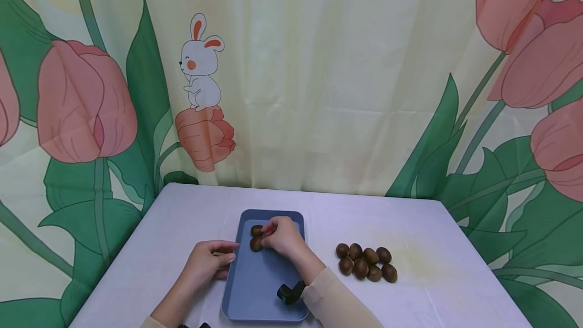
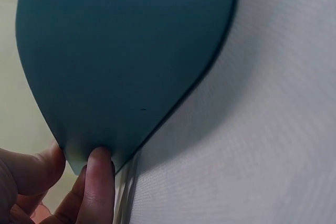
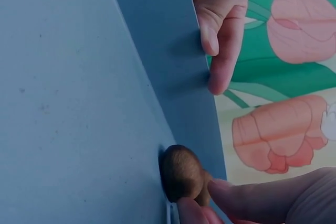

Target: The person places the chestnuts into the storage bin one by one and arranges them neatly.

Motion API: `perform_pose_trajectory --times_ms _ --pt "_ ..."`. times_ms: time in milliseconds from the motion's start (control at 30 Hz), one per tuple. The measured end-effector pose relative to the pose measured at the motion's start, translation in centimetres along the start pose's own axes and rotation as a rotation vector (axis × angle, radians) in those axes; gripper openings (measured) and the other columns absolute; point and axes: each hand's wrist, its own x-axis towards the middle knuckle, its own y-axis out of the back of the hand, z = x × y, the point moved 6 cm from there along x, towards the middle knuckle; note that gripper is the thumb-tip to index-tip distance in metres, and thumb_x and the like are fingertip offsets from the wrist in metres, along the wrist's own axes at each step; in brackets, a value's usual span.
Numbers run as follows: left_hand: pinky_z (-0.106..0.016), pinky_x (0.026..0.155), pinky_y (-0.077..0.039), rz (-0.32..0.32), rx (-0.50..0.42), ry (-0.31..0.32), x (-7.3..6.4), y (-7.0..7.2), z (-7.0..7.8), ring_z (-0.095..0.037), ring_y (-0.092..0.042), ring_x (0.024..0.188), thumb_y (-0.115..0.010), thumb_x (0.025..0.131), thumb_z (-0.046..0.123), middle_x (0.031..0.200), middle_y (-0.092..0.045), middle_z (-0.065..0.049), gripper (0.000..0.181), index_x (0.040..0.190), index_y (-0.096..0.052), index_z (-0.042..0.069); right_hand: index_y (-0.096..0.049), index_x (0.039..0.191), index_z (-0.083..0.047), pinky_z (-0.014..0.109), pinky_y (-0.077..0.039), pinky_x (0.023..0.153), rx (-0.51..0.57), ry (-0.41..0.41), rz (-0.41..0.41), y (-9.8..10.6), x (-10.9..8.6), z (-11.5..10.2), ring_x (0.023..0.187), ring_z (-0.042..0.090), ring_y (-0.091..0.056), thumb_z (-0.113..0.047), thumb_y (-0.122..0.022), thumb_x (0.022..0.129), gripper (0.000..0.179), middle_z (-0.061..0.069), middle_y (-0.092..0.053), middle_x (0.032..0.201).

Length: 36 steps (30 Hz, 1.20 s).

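Two brown chestnuts (image 1: pixel 256 243) sit one behind the other near the left wall of the blue tray (image 1: pixel 257 287). My right hand (image 1: pixel 283 237) reaches over the tray from the right, thumb and fingertips bent together at a chestnut. Up close in the right wrist view, those fingertips pinch beside the round chestnut (image 3: pixel 181 172), and the second is partly hidden behind it. My left hand (image 1: pixel 207 263) holds the tray's left rim, thumb at the edge and a finger (image 2: pixel 98 177) against the outer wall.
To the right of the tray, several chestnuts (image 1: pixel 361 268) lie grouped in two rows on the white tablecloth (image 1: pixel 437 267). A black camera mount (image 1: pixel 290 293) on the right wrist hangs over the tray's near end. Behind the table is a curtain (image 1: pixel 319 90) printed with tulips and a rabbit.
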Motion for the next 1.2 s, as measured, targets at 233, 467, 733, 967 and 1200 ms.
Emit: perform_pose_trajectory --times_ms 233,467,733,967,1200 --pt "-0.038 0.062 -0.066 0.009 0.009 -0.001 0.1 0.0 0.0 -0.017 -0.074 0.078 -0.079 0.094 -0.001 0.11 -0.079 -0.012 0.026 0.119 -0.082 0.006 -0.078 0.1 -0.005 0.027 -0.057 0.066 0.054 -0.046 -0.003 0.5 -0.1 0.1 0.078 0.016 -0.067 0.004 -0.08 0.086 0.017 0.005 -0.073 0.09" --pt "-0.038 0.062 -0.066 0.019 0.001 -0.013 -0.1 0.0 0.1 -0.016 -0.073 0.077 -0.08 0.092 -0.003 0.106 -0.079 -0.01 0.026 0.116 -0.083 0.005 -0.076 0.107 0.001 0.033 -0.067 0.073 0.158 -0.068 -0.025 0.7 -0.5 0.6 0.079 0.018 -0.074 0.008 -0.074 0.091 0.018 0.015 -0.076 0.101" --pt "-0.038 0.062 -0.066 0.018 -0.009 -0.021 -0.2 0.0 0.2 -0.016 -0.072 0.077 -0.079 0.092 -0.004 0.108 -0.078 -0.012 0.026 0.116 -0.082 0.004 -0.073 0.112 0.006 0.036 -0.069 0.077 0.222 -0.062 -0.064 1.7 -1.1 0.8 0.087 0.022 -0.075 0.008 -0.073 0.093 0.019 0.019 -0.075 0.106" --pt "-0.038 0.062 -0.066 0.014 0.028 -0.023 -0.2 0.0 0.3 -0.016 -0.073 0.077 -0.079 0.092 -0.004 0.107 -0.079 -0.011 0.027 0.117 -0.082 0.004 -0.073 0.113 0.008 0.04 -0.069 0.078 0.229 -0.041 -0.061 2.9 -1.7 0.6 0.09 0.034 -0.078 0.008 -0.072 0.094 0.019 0.023 -0.075 0.11" --pt "-0.037 0.061 -0.066 0.013 0.039 -0.036 -0.2 -0.1 0.4 -0.016 -0.074 0.077 -0.078 0.092 -0.005 0.103 -0.079 -0.009 0.027 0.117 -0.082 0.004 -0.073 0.114 0.006 0.044 -0.069 0.081 0.237 -0.03 -0.051 4.2 -2.5 0.3 0.091 0.036 -0.078 0.006 -0.071 0.094 0.02 0.025 -0.074 0.114"
